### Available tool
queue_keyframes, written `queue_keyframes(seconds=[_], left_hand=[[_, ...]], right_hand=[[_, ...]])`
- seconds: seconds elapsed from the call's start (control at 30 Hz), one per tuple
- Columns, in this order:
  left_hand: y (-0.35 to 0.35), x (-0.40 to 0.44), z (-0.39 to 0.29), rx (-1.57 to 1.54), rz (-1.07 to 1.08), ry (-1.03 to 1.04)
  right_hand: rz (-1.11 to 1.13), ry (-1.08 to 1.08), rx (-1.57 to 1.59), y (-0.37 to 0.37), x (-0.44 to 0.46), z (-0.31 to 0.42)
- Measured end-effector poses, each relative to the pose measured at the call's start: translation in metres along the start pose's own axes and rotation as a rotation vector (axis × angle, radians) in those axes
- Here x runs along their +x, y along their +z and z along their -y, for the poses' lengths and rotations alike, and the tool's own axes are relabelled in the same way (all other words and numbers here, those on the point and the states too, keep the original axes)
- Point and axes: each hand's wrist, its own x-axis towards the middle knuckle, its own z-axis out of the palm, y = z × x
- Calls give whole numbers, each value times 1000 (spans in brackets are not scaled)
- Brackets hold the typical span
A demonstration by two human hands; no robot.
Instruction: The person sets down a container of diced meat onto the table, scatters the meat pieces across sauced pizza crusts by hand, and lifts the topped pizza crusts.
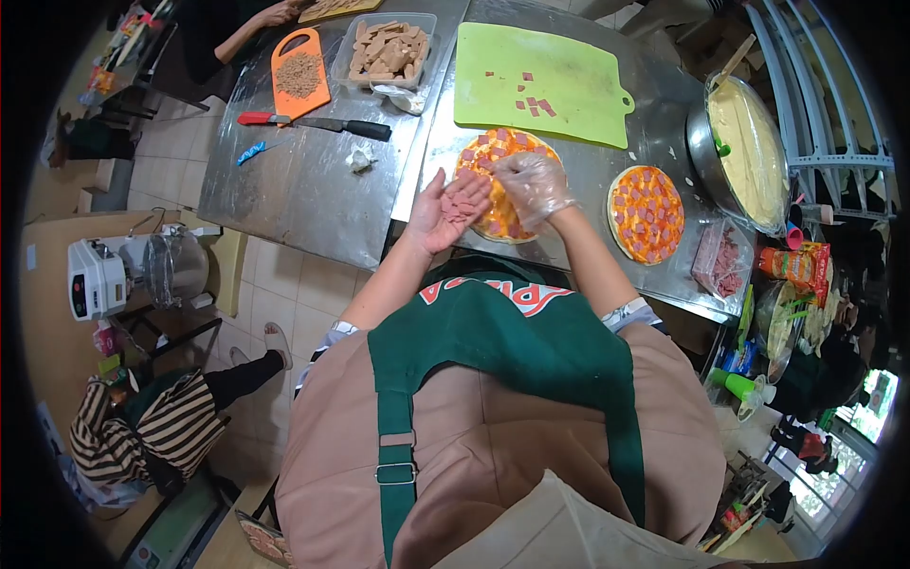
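Observation:
My left hand (pixel 438 216), bare and palm up, carries a small heap of pink ham pieces (pixel 459 208) at the pizza's left edge. Over the middle of that pizza (pixel 502 144) is my right hand (pixel 536 190) in a clear plastic glove. Its fingers are drawn together and point down; what they hold, if anything, is hidden. Orange-red sauce and ham squares cover the parts of the pizza that show, while both hands block much of the rest. A second pizza (pixel 646 214), topped the same way, lies to the right.
Beyond the pizza, a green cutting board (pixel 559 71) bears several ham squares. A plastic box of ham (pixel 718 266) and a large bowl of dough (pixel 744 142) stand at right. Leftward are a knife (pixel 322 123), an orange board (pixel 301 45) and a tub (pixel 389 52). Another person's hand (pixel 278 13) is top left.

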Motion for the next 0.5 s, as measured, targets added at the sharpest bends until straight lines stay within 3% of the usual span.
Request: queue_keyframes(seconds=[0.07, 0.1, 0.27, 0.33, 0.5], left_hand=[[-12, -2, -9, 5, 62, 35], [-15, -4, -13, -70, 36, 75], [-18, -11, -22, -102, -63, 203], [-19, -11, -23, -103, -60, 212], [-20, -14, -26, -126, -39, 233]], right_hand=[[-114, -95, -218, -3, 10, -31], [-64, -236, -586, -7, 9, -38], [-56, -182, -602, 5, -14, -35], [92, -10, -456, 7, -19, -35], [0, -122, -597, 1, -23, -53]])
